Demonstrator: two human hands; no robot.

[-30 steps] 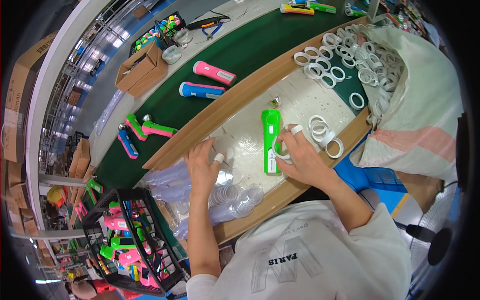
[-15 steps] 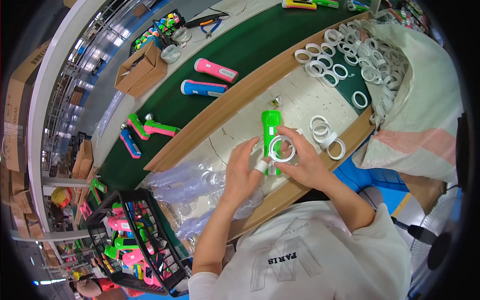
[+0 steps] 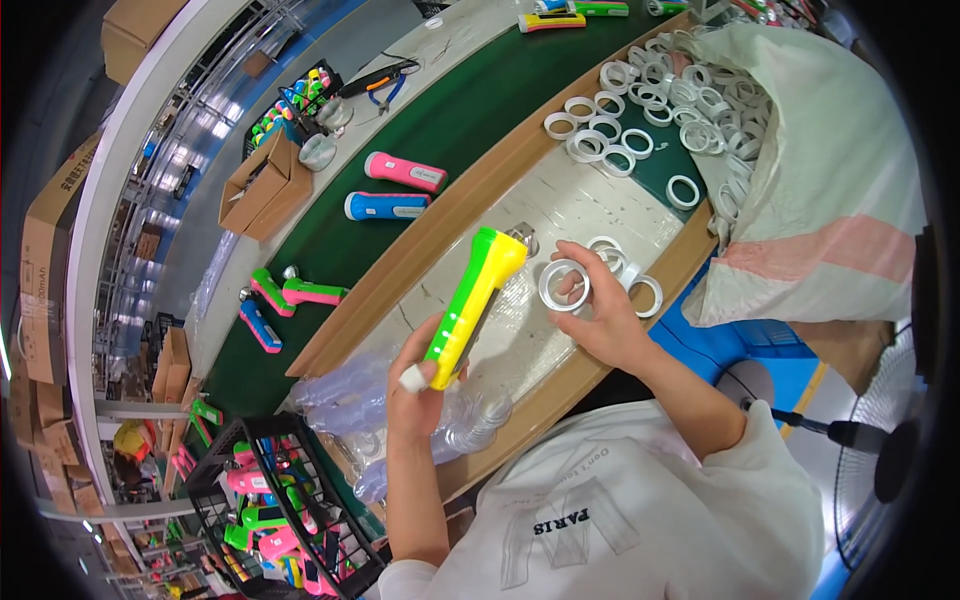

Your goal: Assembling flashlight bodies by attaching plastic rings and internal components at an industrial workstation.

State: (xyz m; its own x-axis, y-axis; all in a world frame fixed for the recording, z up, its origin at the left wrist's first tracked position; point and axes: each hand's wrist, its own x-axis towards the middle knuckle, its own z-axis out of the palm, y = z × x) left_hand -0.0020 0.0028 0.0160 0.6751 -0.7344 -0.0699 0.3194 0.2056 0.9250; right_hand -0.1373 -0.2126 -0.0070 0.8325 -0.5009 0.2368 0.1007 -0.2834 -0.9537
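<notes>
My left hand [image 3: 414, 395], with a white wrap on one finger, is closed round the lower end of a green and yellow flashlight [image 3: 470, 300]. The flashlight tilts up to the right, and a shiny reflector [image 3: 524, 238] shows at its wide head. Just right of it, my right hand [image 3: 612, 322] pinches a white plastic ring [image 3: 545, 290] between thumb and fingers. Close behind that hand, a few loose white rings [image 3: 649, 297] lie by the cardboard edge. Stacked clear plastic lens cups [image 3: 345, 385] lie near my left forearm.
A white sack [image 3: 840, 170] spills many rings at the right. Beyond the cardboard edging [image 3: 420, 235], a green belt [image 3: 470, 110] carries a pink flashlight [image 3: 405, 171] and a blue flashlight [image 3: 388, 206]. A black crate [image 3: 250, 425] of flashlight parts stands lower left; a fan [image 3: 865, 440] stands right.
My left hand has lifted the flashlight off the worktop and turned it, showing its yellow side. My right hand still holds the ring, now apart from the flashlight. The view has shifted slightly.
</notes>
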